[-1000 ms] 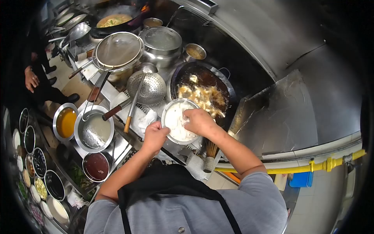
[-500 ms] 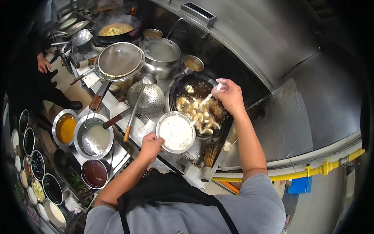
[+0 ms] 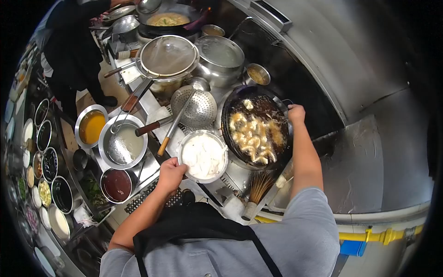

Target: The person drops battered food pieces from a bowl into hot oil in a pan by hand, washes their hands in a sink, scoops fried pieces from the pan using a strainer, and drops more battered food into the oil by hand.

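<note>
One bowl [image 3: 210, 180] in left fingers [image 3: 174, 162], right fingers [image 3: 294, 107] at wok [image 3: 227, 134]

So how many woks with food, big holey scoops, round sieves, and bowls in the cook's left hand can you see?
Woks with food: 2, the near wok and the far wok
Big holey scoop: 1
Round sieve: 1
Bowl in the left hand: 1
Total: 5

right arm [image 3: 306, 159] extended, fingers [image 3: 295, 108] curled
</note>
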Tool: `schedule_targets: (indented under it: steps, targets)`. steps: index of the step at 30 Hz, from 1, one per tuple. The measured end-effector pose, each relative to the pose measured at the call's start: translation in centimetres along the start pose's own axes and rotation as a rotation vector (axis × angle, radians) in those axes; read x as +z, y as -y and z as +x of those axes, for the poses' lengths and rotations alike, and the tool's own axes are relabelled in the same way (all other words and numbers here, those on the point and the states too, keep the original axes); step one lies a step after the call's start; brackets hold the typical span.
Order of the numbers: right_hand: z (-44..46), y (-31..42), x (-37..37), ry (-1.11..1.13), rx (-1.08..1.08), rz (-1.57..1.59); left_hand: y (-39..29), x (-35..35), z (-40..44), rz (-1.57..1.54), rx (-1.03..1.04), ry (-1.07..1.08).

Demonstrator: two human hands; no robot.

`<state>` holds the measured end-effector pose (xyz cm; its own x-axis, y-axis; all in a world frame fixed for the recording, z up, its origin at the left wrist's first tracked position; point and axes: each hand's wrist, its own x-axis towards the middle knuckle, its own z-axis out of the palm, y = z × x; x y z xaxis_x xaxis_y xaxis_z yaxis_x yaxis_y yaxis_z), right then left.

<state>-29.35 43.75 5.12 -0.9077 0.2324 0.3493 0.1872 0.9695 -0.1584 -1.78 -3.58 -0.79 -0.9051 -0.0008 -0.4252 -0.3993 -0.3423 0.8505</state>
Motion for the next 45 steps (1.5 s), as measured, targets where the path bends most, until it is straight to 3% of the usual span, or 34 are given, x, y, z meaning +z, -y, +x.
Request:
schedule_targets:
  steps: [1, 3, 5, 7, 10, 13, 16, 18, 19, 22, 26, 28, 29, 32, 36, 38, 39, 41, 43, 45]
  targets:
    - [0.0, 0.1, -2.0, -0.048, 0.061, 0.067, -0.7, 0.6, -0.1, -0.101, -0.002, -0.021]
    - [-2.3, 3.1, -8.5, -0.045, -0.032, 0.109, -0.6, 1.1, 0.6, -0.088, -0.027, 0.021]
    - [-5.4, 7.0, -14.1, 0.171, -0.035, 0.191, -0.9, 2.0, 1.2, 0.014, -0.052, 0.038]
    - [-11.8, 13.9, -19.4, 0.388, -0.189, 0.233, -0.4, 3.2, 1.9, 0.001, -0.050, 0.106]
    - [-19.2, 17.4, -19.3, 0.601, -0.615, 0.163, -0.9, 5.6, 2.0, -0.035, -0.068, 0.193]
    - [-23.1, 17.9, -16.8, 0.772, -0.653, -0.088, -2.5, 6.9, 1.1, -0.031, -0.120, 0.244]
    - [-23.3, 15.8, -16.0, 0.704, -0.702, -0.082, -0.9, 6.9, 2.2, -0.050, -0.141, 0.301]
    - [-23.2, 14.7, -17.1, 0.497, -0.717, 0.131, -0.3, 6.8, 2.1, -0.065, -0.161, 0.313]
    - [-22.8, 14.5, -17.7, 0.494, -0.720, 0.132, -0.2, 6.8, 1.9, -0.057, -0.167, 0.322]
    - [-21.5, 14.9, -19.8, 0.498, -0.472, 0.223, 0.3, 7.1, 1.8, -0.040, -0.162, 0.313]
    - [-20.6, 13.9, -17.9, 0.408, -0.454, 0.301, 0.2, 7.5, 1.5, -0.066, -0.159, 0.289]
    - [-19.0, 13.2, -16.5, 0.282, -0.201, 0.563, 0.4, 7.3, 1.6, -0.003, -0.119, 0.273]
    - [-17.6, 12.6, -15.5, 0.165, -0.191, 0.593, 0.7, 7.1, 1.8, 0.059, -0.088, 0.260]
    - [-13.2, 11.8, -13.4, 0.139, 0.006, 0.812, 0.8, 6.4, 1.8, 0.042, -0.071, 0.221]
    - [-7.8, 10.7, -6.8, 0.227, 0.153, 0.852, 1.3, 4.9, 1.6, -0.037, -0.070, 0.130]
    - [-4.8, 7.5, 0.2, -0.118, -0.003, 0.357, 1.0, 3.7, 0.4, -0.062, -0.054, 0.093]
    - [-4.5, 6.9, 1.5, -0.091, 0.056, 0.306, 0.6, 3.3, -0.1, -0.014, -0.047, 0.041]
    - [-8.1, 9.2, 0.5, -0.181, 0.097, 0.444, 0.6, 2.2, -0.7, 0.000, -0.056, 0.015]
    - [-14.3, 12.3, -3.3, -0.168, -0.035, 0.599, -0.3, 2.3, -1.3, -0.051, -0.081, 0.006]
    - [-20.4, 16.7, -8.0, -0.086, 0.059, 0.843, -0.5, 2.4, -1.0, -0.104, -0.097, 0.023]
